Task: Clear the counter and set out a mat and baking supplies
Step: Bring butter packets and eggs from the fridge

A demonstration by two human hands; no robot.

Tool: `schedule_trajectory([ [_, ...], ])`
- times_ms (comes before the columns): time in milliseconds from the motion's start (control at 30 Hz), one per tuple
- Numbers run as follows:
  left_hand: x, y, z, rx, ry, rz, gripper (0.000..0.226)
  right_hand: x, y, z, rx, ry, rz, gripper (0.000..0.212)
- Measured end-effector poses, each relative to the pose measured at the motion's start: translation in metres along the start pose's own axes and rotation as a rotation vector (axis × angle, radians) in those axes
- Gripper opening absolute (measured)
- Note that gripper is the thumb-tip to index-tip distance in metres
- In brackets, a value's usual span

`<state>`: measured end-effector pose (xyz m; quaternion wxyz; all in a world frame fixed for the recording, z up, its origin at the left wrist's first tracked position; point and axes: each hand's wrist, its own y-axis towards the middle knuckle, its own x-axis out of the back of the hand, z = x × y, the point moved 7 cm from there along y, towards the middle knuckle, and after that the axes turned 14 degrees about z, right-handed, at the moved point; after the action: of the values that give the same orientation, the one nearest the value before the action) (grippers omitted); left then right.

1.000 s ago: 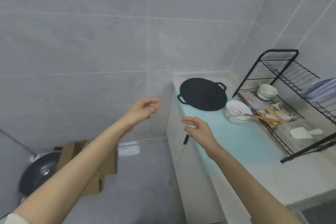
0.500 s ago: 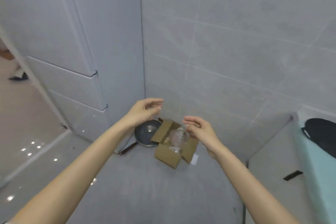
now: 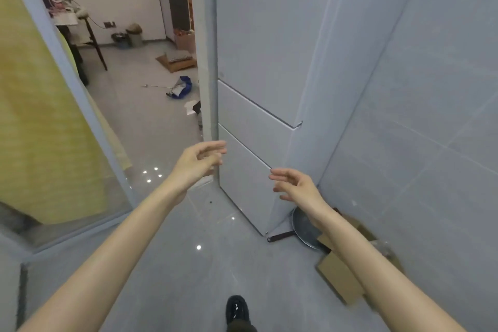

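Both my arms reach forward at waist height with nothing in them. My left hand (image 3: 198, 160) hovers in front of the edge of a grey fridge (image 3: 250, 105), fingers loosely curled. My right hand (image 3: 295, 186) hangs a little lower and to the right, fingers relaxed and spread. The counter, the mat and the baking supplies are out of view.
A dark pan (image 3: 303, 226) and an open cardboard box (image 3: 339, 275) lie on the grey floor at the right, by the tiled wall. A glass door (image 3: 54, 121) stands at the left, with a doorway beyond into a cluttered room. My black shoe (image 3: 237, 310) shows at the bottom.
The view has swung left, away from the counter, past the box and pan to the fridge and doorway. Both hands stayed raised and empty.
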<state>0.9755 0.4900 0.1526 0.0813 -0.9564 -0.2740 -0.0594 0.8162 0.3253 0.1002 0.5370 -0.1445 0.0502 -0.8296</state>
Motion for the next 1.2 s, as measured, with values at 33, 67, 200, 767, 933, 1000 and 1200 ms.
schedule_trajectory([
  [33,0.020,0.010,0.002,0.001,0.002,-0.018,0.030,-0.006,0.022,0.010,0.012,-0.011,0.012,0.031],
  [67,0.036,0.020,0.003,0.003,0.004,-0.027,0.030,-0.011,0.041,0.019,0.024,-0.019,0.022,0.031],
  [200,0.099,0.088,0.002,0.000,0.025,-0.038,0.032,-0.023,0.137,0.048,0.072,-0.036,0.026,0.031],
  [767,0.284,0.404,-0.017,-0.039,0.111,0.181,0.048,-0.016,0.411,0.165,0.122,-0.788,-0.410,0.040],
  [933,0.300,0.507,-0.020,-0.066,0.083,0.317,0.066,-0.022,0.453,0.180,-0.018,-0.885,-0.594,0.048],
  [1000,0.301,0.542,-0.022,-0.067,0.096,0.371,0.074,-0.025,0.464,0.185,-0.085,-0.863,-0.628,0.051],
  [1200,0.298,0.634,-0.041,-0.137,0.147,0.480,0.098,-0.041,0.485,0.208,-0.221,-0.819,-0.720,0.053],
])
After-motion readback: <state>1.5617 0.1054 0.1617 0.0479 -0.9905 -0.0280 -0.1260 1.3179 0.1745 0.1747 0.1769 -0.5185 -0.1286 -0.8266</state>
